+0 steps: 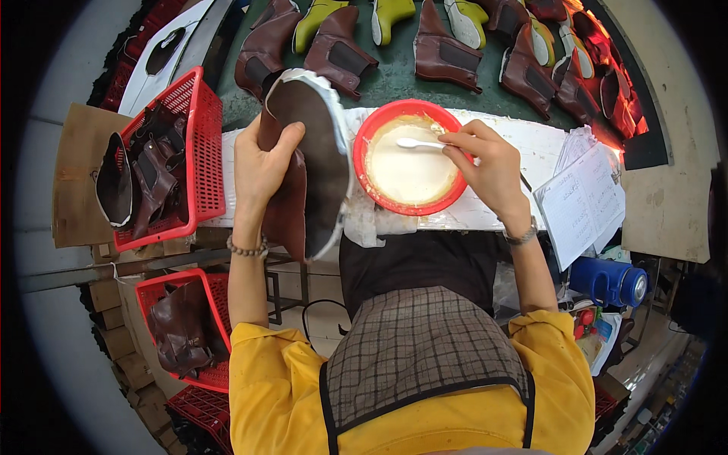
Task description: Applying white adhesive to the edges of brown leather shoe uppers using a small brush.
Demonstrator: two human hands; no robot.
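My left hand (259, 163) is closed on a brown leather boot upper (322, 171), thumb on its dark inner face. A white, wet-looking coating runs along the upper's curved edge. In my right hand (489, 163), fingers pinch a small white brush (417, 142), shaped like a toothbrush, above a red plastic bowl (360, 163). The bowl holds creamy white liquid (409, 174), with dried crust around its inner wall. Whether the brush head touches the liquid, I cannot tell. The upper stands just left of the bowl, overlapping the white bench edge.
Several brown boot uppers on yellow-green lasts (390, 19) line the green tabletop (394, 80) behind. At left, red baskets (205, 152) hold more uppers. Handwritten sheets (580, 201) lie at the right, above a blue flask (607, 282). A glowing orange heat source (607, 76) is at far right.
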